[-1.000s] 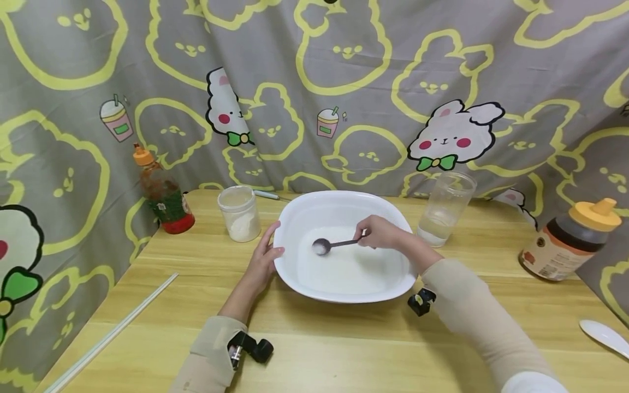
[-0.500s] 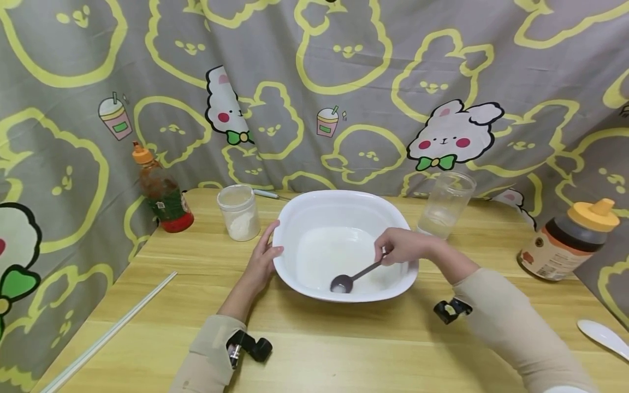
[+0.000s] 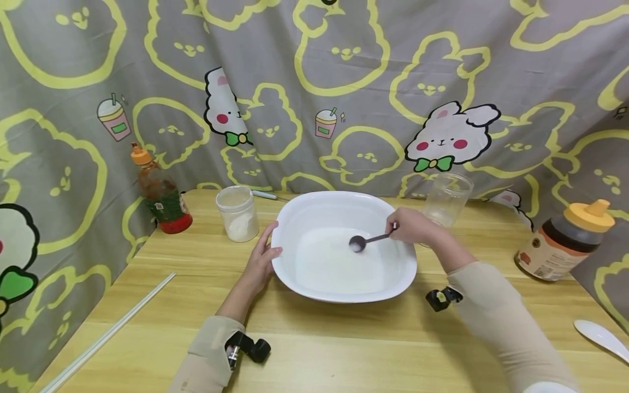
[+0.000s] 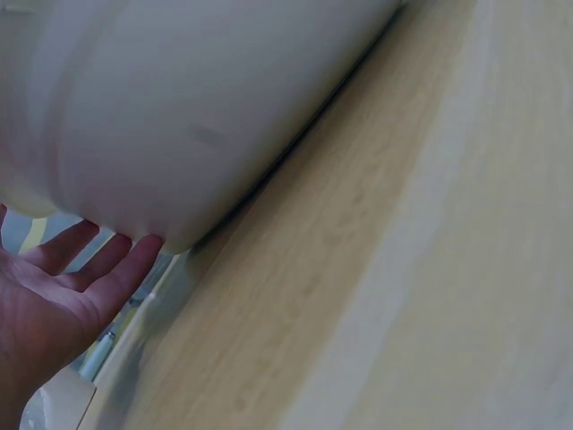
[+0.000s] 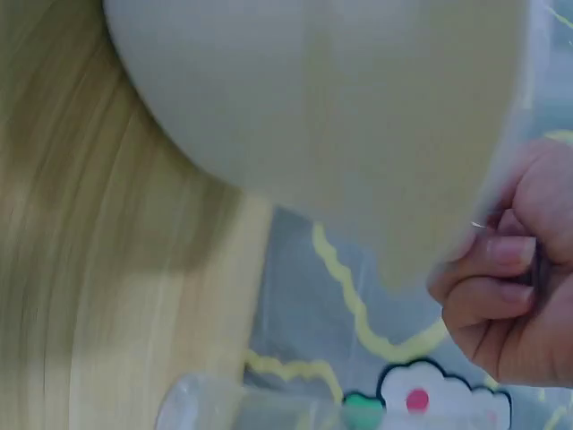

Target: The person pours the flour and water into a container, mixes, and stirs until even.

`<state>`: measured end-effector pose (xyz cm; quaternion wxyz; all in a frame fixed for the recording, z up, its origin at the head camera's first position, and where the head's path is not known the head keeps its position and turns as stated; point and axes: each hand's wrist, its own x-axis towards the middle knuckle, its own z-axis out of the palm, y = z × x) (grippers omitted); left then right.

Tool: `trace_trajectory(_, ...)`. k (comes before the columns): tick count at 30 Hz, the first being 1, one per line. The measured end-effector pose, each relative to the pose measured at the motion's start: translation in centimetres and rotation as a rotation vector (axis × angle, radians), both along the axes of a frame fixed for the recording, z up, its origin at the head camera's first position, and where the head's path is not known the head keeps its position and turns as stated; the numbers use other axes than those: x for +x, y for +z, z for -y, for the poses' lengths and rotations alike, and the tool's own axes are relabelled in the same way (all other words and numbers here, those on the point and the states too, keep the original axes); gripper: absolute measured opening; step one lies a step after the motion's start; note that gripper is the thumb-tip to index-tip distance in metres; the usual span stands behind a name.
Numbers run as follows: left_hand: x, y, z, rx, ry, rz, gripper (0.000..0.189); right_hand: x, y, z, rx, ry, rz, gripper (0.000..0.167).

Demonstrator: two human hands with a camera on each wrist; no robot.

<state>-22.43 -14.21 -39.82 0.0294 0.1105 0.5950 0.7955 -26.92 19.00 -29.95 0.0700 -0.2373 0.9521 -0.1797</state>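
A white basin (image 3: 344, 202) stands on the wooden table with a whitish liquid (image 3: 329, 267) in its bottom. My left hand (image 3: 260, 259) holds the basin's left side, thumb at the rim and fingertips against the outer wall; the left wrist view shows the fingers (image 4: 125, 269) touching that wall. In my right hand (image 3: 413, 225), thumb and fingers pinch the handle of a dark, round-bowled spoon (image 3: 357, 243). Its bowl is over the right-middle of the basin; whether it touches the liquid I cannot tell. The right wrist view shows the fingers curled beside the basin rim.
A jar of white powder (image 3: 241, 218) is left of the basin, with a red sauce bottle (image 3: 164, 196) beyond. Behind my right hand stands a clear glass (image 3: 449, 196). Farther right are a dark sauce bottle (image 3: 560, 245) and white spoon (image 3: 601, 335). Chopsticks (image 3: 110, 333) lie left.
The spoon has swung from the basin's left-middle to the front, then back and right to its present place, my right hand moving with it. My left hand stays on the basin.
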Motion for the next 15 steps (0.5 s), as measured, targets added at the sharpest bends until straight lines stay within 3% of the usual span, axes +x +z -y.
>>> trace_trajectory(2, 0.0, 0.0, 0.0, 0.002, -0.003, -0.004, 0.061, -0.5, -0.4, 1.1, -0.030, -0.031, 0.018, 0.007)
trace_trajectory(6, 0.0, 0.0, 0.1, -0.001, 0.001, 0.003, 0.061, -1.4, -1.5, 3.2, -0.141, -0.014, 0.112, 0.008)
trace_trajectory(11, 0.0, 0.0, 0.0, -0.002, -0.005, 0.010, 0.060, -0.9, -2.3, 4.7, -0.223, 0.119, 0.253, 0.011)
trace_trajectory(15, 0.0, 0.0, 0.0, -0.006, -0.005, 0.004, 0.060, 0.4, -2.3, 4.5, -0.206, 0.236, 0.308, 0.010)
